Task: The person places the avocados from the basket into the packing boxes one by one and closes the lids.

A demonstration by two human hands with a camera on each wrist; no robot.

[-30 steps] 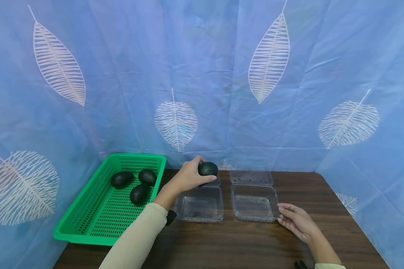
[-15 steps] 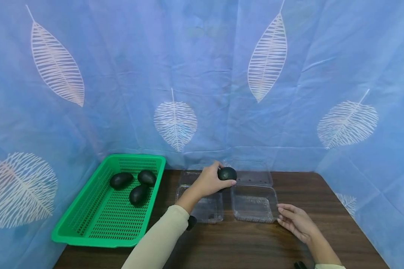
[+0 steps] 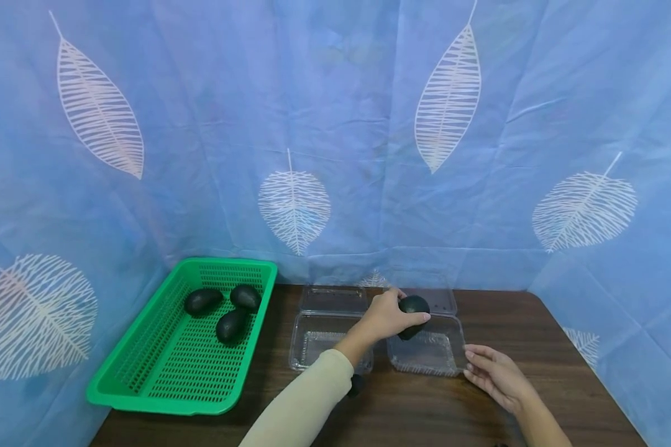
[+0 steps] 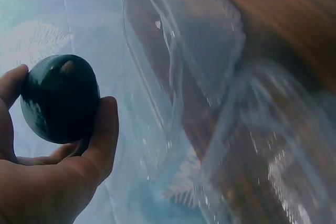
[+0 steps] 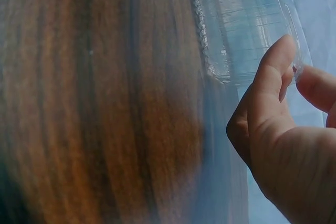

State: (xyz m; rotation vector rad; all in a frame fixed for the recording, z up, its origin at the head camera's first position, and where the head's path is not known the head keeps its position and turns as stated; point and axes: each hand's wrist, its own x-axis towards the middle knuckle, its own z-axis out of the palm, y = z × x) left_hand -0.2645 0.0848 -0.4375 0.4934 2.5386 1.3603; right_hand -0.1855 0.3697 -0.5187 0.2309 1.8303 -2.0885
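— Where is the dark fruit [image 3: 415, 309] held?
— It is gripped between the thumb and fingers of the left hand [image 3: 387, 316], over the right clear container [image 3: 425, 357].
— And how is the right hand [image 3: 497, 375] placed?
— At that container's right edge, which is pinched between thumb and fingers; the fruit is held to the left of this hand, apart from it.
— What else is seen on the table [image 3: 503, 320]?
— Three similar fruits [image 3: 203, 302] are contained in a green basket [image 3: 156, 403], left of both hands; the left clear container [image 3: 312, 341] is partly hidden.
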